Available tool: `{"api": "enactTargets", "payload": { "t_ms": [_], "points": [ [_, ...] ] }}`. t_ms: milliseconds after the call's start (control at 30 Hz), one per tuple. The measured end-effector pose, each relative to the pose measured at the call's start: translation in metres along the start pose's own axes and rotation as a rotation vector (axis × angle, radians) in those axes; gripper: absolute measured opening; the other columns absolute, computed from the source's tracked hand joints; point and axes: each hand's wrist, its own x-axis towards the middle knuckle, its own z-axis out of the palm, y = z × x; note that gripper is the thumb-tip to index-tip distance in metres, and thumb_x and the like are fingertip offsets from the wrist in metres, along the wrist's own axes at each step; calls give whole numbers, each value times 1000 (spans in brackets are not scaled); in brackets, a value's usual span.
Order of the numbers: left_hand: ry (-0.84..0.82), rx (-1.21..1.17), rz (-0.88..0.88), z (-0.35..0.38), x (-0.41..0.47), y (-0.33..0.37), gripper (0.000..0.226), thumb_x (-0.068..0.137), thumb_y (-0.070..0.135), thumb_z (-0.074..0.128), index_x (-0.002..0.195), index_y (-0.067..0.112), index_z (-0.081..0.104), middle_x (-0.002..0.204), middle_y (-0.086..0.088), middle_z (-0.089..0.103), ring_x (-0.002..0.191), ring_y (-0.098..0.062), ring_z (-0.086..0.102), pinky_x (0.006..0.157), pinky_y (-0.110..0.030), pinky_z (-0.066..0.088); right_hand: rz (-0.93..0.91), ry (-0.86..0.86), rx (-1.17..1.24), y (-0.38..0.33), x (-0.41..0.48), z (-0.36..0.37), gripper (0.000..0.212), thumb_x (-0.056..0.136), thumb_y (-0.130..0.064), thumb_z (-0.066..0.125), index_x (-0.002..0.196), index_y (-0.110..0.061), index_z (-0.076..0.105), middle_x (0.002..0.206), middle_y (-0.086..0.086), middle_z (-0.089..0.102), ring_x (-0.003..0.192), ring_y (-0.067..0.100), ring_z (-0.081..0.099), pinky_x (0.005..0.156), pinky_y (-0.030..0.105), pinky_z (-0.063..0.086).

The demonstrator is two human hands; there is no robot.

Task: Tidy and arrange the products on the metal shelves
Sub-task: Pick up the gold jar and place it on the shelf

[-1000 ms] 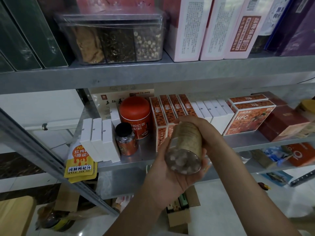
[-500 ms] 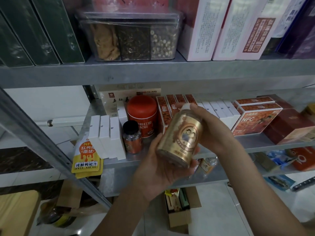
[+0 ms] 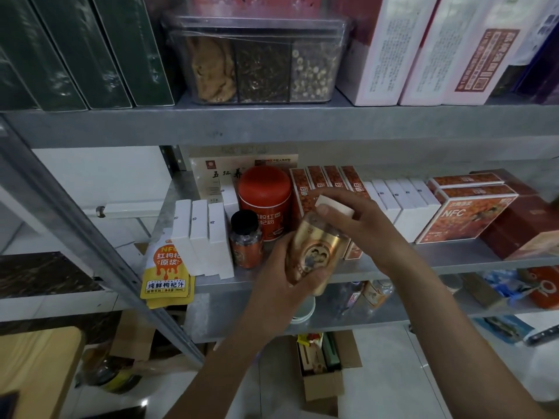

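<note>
Both hands hold a gold-labelled jar (image 3: 314,252) with a pale lid, nearly upright, in front of the middle metal shelf (image 3: 423,261). My left hand (image 3: 281,273) wraps its lower half from the left. My right hand (image 3: 363,225) grips its top and lid from the right. Behind the jar stand a red canister (image 3: 264,198), a small black-capped bottle (image 3: 245,240) and a row of orange boxes (image 3: 326,179). Three white boxes (image 3: 201,237) stand at the shelf's left end.
More white boxes (image 3: 402,201) and orange NFC boxes (image 3: 465,216) fill the shelf's right. A yellow pouch (image 3: 166,273) hangs off the left edge. The upper shelf carries green boxes (image 3: 90,49), a clear herb container (image 3: 257,58) and white cartons (image 3: 402,49). An open cardboard box (image 3: 323,373) sits on the floor.
The jar went from lying bottom-toward-me to nearly upright, label facing me. My right hand shifted onto its lid; the view moved closer to the shelf.
</note>
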Motion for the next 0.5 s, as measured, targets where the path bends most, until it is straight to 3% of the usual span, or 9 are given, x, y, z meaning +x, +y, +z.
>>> {"api": "enactTargets", "payload": {
  "t_ms": [100,167,300,400,500],
  "points": [
    [91,135,28,-2,-2,-6,62,79,38,76,128,46,37,129,23,49,120,-5,53,98,-30,51,24,-97,-146,-3,1,-2,47,70,-50,65,116,-44,59,115,-19,55,102,-1,58,77,15,55],
    [140,258,58,-4,-5,-11,67,83,35,72,135,47,30,132,26,42,124,-3,47,102,-32,48,43,-115,-174,-3,1,0,59,69,-45,69,126,-42,55,121,-12,55,107,1,56,78,15,55],
    [191,626,82,-16,-3,-14,77,84,55,61,148,29,27,146,3,39,129,-15,45,98,-37,50,-43,-85,-212,4,6,9,55,73,-24,79,116,-48,55,125,-6,59,112,9,57,87,20,53],
    [260,981,291,-37,5,-21,73,83,63,47,135,12,49,136,-16,52,120,-34,55,88,-48,55,-124,-83,-353,17,14,18,58,72,-6,82,118,-38,62,125,-1,59,115,16,54,94,31,49],
    [350,1214,394,-69,13,-28,65,86,54,53,132,9,52,141,-22,48,130,-41,46,105,-57,40,-235,-41,-591,32,22,36,51,71,-6,82,119,-18,69,120,6,64,111,24,56,92,38,46]
  ]
}}
